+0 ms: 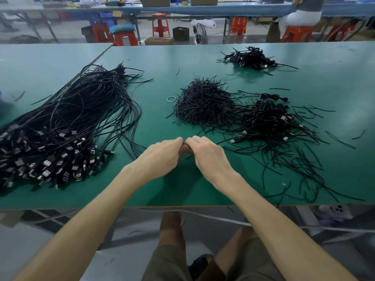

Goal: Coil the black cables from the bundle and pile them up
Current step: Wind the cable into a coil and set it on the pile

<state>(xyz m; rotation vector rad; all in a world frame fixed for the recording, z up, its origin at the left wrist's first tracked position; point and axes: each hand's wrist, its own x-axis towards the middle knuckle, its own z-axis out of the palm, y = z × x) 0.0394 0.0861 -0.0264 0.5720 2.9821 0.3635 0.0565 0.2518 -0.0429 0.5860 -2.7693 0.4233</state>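
Note:
A big bundle of long black cables point(67, 122) with USB plugs lies on the left of the green table point(154, 63). A pile of coiled cables point(267, 118) sits to the right, with a smaller pile point(251, 57) farther back. My left hand point(162, 157) and my right hand point(209, 155) meet fingertip to fingertip near the table's front edge. Both have curled fingers and pinch a small black cable piece point(189, 157) between them. Most of it is hidden under the fingers.
A heap of short black ties point(203, 104) lies just beyond my hands, with a pale rubber ring point(171, 98) to its left. Loose black strands point(300, 165) spread over the front right. Red stools point(160, 24) and a seated person point(302, 13) are behind the table.

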